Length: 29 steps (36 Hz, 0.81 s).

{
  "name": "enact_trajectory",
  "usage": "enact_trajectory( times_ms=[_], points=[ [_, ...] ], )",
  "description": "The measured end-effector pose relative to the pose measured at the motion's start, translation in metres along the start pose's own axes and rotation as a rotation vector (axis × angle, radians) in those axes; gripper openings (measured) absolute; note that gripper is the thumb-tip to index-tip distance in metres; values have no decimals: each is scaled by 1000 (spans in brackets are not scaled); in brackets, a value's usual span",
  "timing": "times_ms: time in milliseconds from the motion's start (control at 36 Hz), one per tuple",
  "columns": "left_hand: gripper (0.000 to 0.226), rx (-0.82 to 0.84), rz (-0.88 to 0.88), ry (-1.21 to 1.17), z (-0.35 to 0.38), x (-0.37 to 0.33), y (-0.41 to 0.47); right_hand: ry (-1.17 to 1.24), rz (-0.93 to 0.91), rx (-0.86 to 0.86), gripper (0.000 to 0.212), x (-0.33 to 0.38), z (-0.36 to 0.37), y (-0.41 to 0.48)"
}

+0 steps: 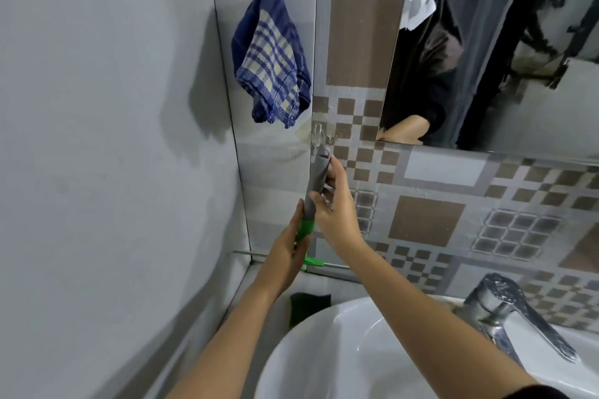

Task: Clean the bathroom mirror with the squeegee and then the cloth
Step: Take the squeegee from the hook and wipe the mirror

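The squeegee has a grey handle and a green neck. It stands upright against the tiled wall, with its handle tip at a clear wall hook and its blade low, near the ledge. My left hand grips the green neck. Higher up, the grey handle is held by my right hand. A blue checked cloth hangs on the wall at upper left. The mirror fills the upper right and reflects a dark sleeve.
A white basin sits below my arms, with a chrome tap at its right. A dark sponge lies on the ledge left of the basin. A plain grey wall closes the left side.
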<state>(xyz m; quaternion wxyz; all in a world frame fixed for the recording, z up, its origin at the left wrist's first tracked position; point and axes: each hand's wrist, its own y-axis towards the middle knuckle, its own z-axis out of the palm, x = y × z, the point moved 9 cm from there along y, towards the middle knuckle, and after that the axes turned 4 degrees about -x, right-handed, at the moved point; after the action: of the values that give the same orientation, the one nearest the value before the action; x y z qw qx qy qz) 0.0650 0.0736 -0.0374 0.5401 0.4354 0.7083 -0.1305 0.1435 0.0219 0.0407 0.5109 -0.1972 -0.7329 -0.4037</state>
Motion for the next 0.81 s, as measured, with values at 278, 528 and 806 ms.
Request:
enact_trajectory(
  times_ms=[278,528,806],
  points=[
    [59,16,189,115,-5,-84,-14,133,-145,-81,72,67,-66,-13],
    [61,209,264,252,20,-165,-33,77,-279,-167,78,125,-185,-43],
    [44,244,380,451,63,-237,-53,-660,-445,-20,34,143,-293,-97]
  ],
)
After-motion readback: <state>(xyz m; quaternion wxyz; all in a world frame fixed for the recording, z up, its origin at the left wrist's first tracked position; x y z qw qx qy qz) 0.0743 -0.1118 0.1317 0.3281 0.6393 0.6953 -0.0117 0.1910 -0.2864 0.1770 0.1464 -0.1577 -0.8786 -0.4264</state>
